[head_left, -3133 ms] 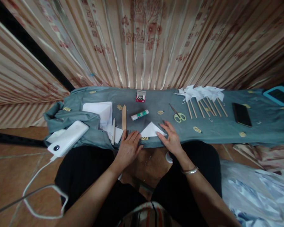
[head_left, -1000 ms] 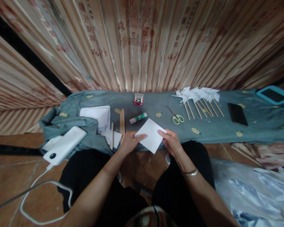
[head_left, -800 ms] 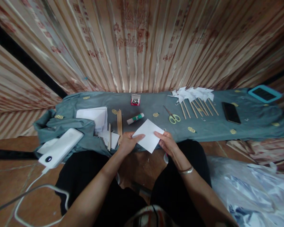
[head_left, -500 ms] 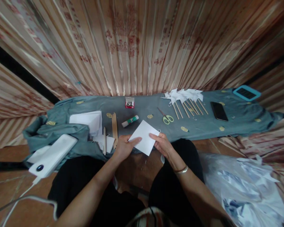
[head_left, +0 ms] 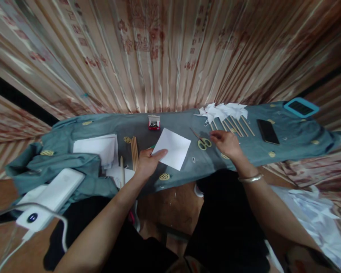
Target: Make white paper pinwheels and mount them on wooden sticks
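A square sheet of white paper (head_left: 174, 148) is pinched at its left corner by my left hand (head_left: 150, 162), thumb on top. It covers most of the glue stick, of which only a bit of green shows. My right hand (head_left: 226, 143) holds nothing and hovers by the handles of the green-handled scissors (head_left: 204, 143), fingers bent and slightly apart. Whether a fingertip touches the handle I cannot tell. Behind that hand lie several white paper pinwheels (head_left: 224, 111) on wooden sticks, blades toward the curtain.
On the grey-green cloth (head_left: 176, 121) lie a small red box of metal pins (head_left: 154, 124), wooden sticks (head_left: 134, 151), a paper stack (head_left: 96, 147), a phone (head_left: 268, 131) and a blue-framed device (head_left: 301, 108). A white power bank (head_left: 51, 199) trails cables at left; a plastic bag (head_left: 315, 223) sits at right.
My right hand has let go of the paper and moved right to the scissors. My left hand keeps the sheet, now a little higher over the glue stick. The view has shifted slightly.
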### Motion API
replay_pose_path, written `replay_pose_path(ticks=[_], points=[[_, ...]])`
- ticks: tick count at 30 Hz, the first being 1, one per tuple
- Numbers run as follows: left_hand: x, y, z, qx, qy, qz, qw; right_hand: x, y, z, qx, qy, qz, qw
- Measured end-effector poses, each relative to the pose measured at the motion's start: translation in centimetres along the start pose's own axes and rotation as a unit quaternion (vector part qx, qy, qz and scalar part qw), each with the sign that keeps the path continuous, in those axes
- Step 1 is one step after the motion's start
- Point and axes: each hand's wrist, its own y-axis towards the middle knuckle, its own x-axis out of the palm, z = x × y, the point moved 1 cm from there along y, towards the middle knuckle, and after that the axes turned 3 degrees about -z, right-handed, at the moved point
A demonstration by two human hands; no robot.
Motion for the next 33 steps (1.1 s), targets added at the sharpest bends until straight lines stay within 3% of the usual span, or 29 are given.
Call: replay_pose_path(ticks=[1,5,9,14,17,20,22,25,29,33], points=[[0.0,0.1,-0.3,-0.001,-0.005,0.006,1.000,0.1,0.8,0.4,-0.002,-0.101,-0.011,0.995],[-0.7,0.3,-1.3,-0.006,-0.025,0.029,0.999,1.7,1.7,0.8,0.007,-0.177,-0.055,0.983],[-1.3,0.3,-1.5,-0.010,-0.038,0.050,0.998,3.4,-0.1,-0.5,-0.008,-0.322,-0.100,0.941],[-1.3,0.6,-1.0,-0.009,-0.061,0.065,0.996,3.7,-1.7,-1.6,-0.037,-0.352,-0.095,0.930],[-1.4,0.9,-1.0,0.004,-0.066,0.067,0.996,3.7,-1.6,-1.5,-0.015,-0.249,-0.073,0.966],[-1.8,1.2,-1.1,0.014,-0.069,0.074,0.995,4.1,-1.9,-1.6,0.036,0.022,-0.082,0.996],[-2.0,1.4,-1.0,0.019,-0.069,0.086,0.994,4.5,-2.7,-2.1,0.087,0.226,-0.126,0.962],[-2.1,1.5,-0.8,0.022,-0.075,0.102,0.992,4.9,-4.5,-3.2,0.143,0.396,-0.185,0.888],[-2.2,1.6,-0.6,0.016,-0.088,0.111,0.990,4.8,-6.5,-4.1,0.175,0.485,-0.248,0.820],[-2.4,1.6,-0.5,0.019,-0.089,0.114,0.989,4.8,-8.1,-4.3,0.158,0.479,-0.339,0.794]])
